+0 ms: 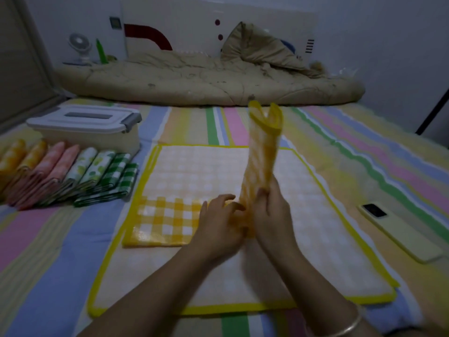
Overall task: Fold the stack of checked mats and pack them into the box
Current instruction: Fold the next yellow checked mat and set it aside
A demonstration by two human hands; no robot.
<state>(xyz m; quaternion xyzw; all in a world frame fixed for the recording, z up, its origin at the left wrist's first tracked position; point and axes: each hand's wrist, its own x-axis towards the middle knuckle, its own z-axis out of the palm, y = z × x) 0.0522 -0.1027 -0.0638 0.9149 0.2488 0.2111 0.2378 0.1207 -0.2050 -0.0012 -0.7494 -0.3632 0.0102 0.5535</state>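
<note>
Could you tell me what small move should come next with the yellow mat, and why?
Probably swing the raised flap down leftward onto the flat part of the yellow checked mat: the right hand grips the flap upright, while the left hand presses at the crease.

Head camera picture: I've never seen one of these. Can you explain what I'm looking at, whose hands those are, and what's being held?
There is just one picture, taken by a wide-angle camera worn on a person's head, looking forward and down. There is no machine here: these are that person's own bare hands, working on a bed with a striped sheet. The right hand holds part of a yellow checked mat upright. The left hand rests on its flat part by the fold, and blur hides whether it pinches. Beneath lies a larger pale mat with a yellow border. On the left is a row of folded mats, and behind it a white box with its lid on. A phone lies on the right, and a beige quilt at the back.
</note>
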